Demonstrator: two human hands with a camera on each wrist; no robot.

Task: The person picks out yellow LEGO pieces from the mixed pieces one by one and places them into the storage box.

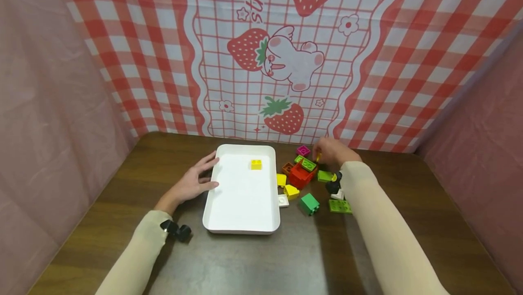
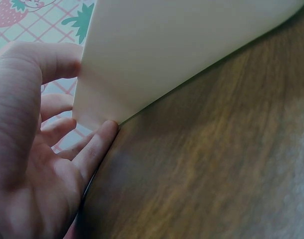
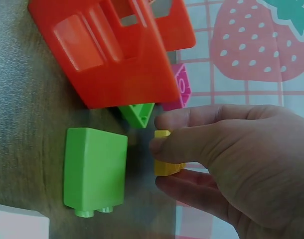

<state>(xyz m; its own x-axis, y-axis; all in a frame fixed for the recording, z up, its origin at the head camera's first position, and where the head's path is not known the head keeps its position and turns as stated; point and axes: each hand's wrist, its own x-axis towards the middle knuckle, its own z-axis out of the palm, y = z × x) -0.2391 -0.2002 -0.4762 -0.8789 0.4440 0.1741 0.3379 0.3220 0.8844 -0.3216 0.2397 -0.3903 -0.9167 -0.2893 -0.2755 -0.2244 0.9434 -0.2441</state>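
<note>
My right hand point(image 1: 333, 150) pinches a small yellow toy brick point(image 3: 163, 168) between thumb and fingers, at the back of a loose pile of building bricks. Beside it in the right wrist view lie a lime green brick point(image 3: 94, 169) and a red, open-framed piece point(image 3: 107, 59). On the other side, my left hand point(image 1: 194, 181) rests against the left wall of a white tray point(image 1: 241, 211), its fingers spread and their tips at the wall. One yellow brick point(image 1: 256, 164) sits in the tray, toward the upper right.
Right of the tray lie a magenta brick point(image 1: 303, 150), an orange-brown piece point(image 1: 288, 168), yellow pieces point(image 1: 292, 191), a white piece point(image 1: 283, 201), a green brick point(image 1: 309, 204) and a lime plate point(image 1: 340, 206). A strawberry-print cloth point(image 1: 286, 118) hangs behind the wooden table point(image 1: 261, 263).
</note>
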